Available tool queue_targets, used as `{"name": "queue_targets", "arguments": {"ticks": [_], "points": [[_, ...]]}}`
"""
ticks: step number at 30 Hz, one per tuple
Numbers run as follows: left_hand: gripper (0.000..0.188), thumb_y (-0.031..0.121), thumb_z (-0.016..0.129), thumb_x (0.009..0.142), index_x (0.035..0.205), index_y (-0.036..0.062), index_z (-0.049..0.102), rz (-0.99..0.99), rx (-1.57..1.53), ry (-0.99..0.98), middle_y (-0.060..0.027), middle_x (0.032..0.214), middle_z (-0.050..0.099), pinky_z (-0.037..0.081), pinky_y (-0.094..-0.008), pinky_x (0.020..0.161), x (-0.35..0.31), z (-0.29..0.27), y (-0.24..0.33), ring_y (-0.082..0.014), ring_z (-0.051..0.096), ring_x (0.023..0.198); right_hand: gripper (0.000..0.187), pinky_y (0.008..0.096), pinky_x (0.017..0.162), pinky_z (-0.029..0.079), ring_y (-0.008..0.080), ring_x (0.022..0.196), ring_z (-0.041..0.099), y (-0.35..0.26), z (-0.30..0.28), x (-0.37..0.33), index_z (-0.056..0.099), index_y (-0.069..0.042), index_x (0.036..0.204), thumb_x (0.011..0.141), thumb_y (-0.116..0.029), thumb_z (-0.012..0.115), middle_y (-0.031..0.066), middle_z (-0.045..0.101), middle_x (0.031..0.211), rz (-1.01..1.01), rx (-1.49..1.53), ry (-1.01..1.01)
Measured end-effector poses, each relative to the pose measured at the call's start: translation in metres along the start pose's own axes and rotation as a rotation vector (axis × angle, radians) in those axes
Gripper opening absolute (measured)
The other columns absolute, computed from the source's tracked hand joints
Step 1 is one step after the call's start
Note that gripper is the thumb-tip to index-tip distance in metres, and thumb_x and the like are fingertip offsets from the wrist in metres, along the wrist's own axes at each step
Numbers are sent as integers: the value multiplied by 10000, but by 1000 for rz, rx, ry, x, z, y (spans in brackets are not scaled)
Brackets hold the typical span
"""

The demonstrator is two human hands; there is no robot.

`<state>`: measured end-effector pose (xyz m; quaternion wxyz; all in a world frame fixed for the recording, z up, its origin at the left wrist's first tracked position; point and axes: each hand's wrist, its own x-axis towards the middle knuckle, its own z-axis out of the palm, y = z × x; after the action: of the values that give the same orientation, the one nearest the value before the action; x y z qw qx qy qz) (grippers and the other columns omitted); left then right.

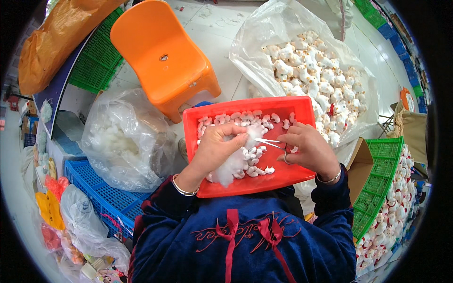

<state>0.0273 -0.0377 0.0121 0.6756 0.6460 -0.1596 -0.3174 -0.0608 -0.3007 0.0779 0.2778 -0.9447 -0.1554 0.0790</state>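
Observation:
A red plastic tray [295,175] lies across my lap, with small curved white fabric pieces [255,155] scattered in it. A loose clump of white stuffing [227,168] is heaped on its left side. My left hand [218,147] is closed in a pinch over the tray, at a white fluffy piece [255,132]; the fingers partly hide what they grip. My right hand [309,147] has its fingers in the loops of a slim metal scissor-handled tool [269,141]. Its tip points left and meets the white fluff. Whether it is scissors or forceps, I cannot make out.
An orange plastic stool [163,54] stands beyond the tray. At left are a clear bag of stuffing [118,141] and a blue crate [101,188]. A large clear bag of white stuffed toys [314,75] sits far right. A green crate [377,184] is near right.

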Motion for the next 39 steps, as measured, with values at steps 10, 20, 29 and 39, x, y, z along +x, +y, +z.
{"name": "queue_targets", "arguments": {"ticks": [10, 20, 29, 39], "points": [[143, 101, 736, 907, 1017, 12, 718, -14, 49, 52, 9, 943, 703, 508, -237, 766, 1, -1, -1, -51, 618, 864, 421, 431, 857, 485, 307, 1011, 612, -23, 2, 0, 729, -96, 1112, 715, -179, 843, 74, 664, 989, 102, -191, 28], [130, 35, 704, 902, 1031, 24, 708, 49, 120, 125, 16, 938, 698, 507, -234, 787, -5, -6, 2, -49, 622, 877, 678, 459, 1011, 469, 365, 1148, 566, -25, -20, -3, 669, -47, 1202, 600, -236, 917, 150, 626, 1168, 60, -86, 103], [200, 19, 718, 888, 1088, 14, 711, 184, 171, 162, -8, 1019, 694, 488, -248, 865, -7, -1, 3, -79, 612, 968, 530, 444, 893, 461, 311, 1133, 576, -18, -8, 0, 718, -75, 1127, 646, -225, 884, 101, 652, 1079, 134, -140, -26], [230, 80, 705, 966, 1169, -18, 755, -58, -159, 33, 5, 938, 716, 483, -206, 721, -5, -12, 4, -41, 608, 807, 403, 432, 831, 437, 305, 1053, 625, -17, -9, -4, 739, -98, 1099, 723, -209, 834, 83, 664, 962, 126, -172, -47]]}}
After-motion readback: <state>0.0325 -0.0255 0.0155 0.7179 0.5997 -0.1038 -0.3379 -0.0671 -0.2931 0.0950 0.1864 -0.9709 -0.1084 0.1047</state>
